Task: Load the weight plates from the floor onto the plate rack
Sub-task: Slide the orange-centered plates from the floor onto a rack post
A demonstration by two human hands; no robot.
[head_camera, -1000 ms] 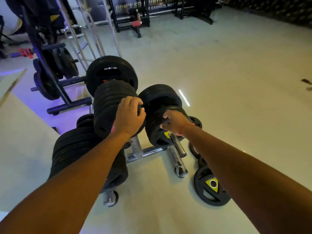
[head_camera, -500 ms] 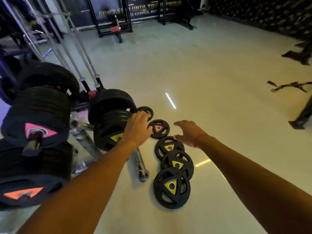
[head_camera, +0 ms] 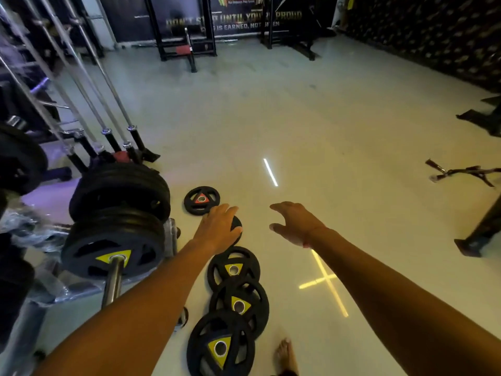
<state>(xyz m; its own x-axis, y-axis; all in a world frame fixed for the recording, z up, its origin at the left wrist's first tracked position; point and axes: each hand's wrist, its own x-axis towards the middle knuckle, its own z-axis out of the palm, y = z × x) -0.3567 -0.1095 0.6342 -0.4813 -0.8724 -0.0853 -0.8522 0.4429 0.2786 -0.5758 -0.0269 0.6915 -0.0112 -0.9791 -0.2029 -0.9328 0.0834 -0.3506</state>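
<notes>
Several black weight plates lie in a row on the floor: one with a red centre at the far end, one mostly hidden under my left hand, then three with yellow centres overlapping toward me. My left hand hovers over the hidden plate, fingers apart, holding nothing. My right hand is open in the air to the right, over bare floor. The plate rack stands at left with stacked black plates on its chrome pegs.
Upright barbells lean in a stand behind the rack. A bench frame stands at the far wall. A handle bar and machine feet are at right. My bare foot is near the closest plate.
Both hands left the plates on the rack and swung right and down toward the floor plates. The view turned right, with the left hand now over the second plate.
</notes>
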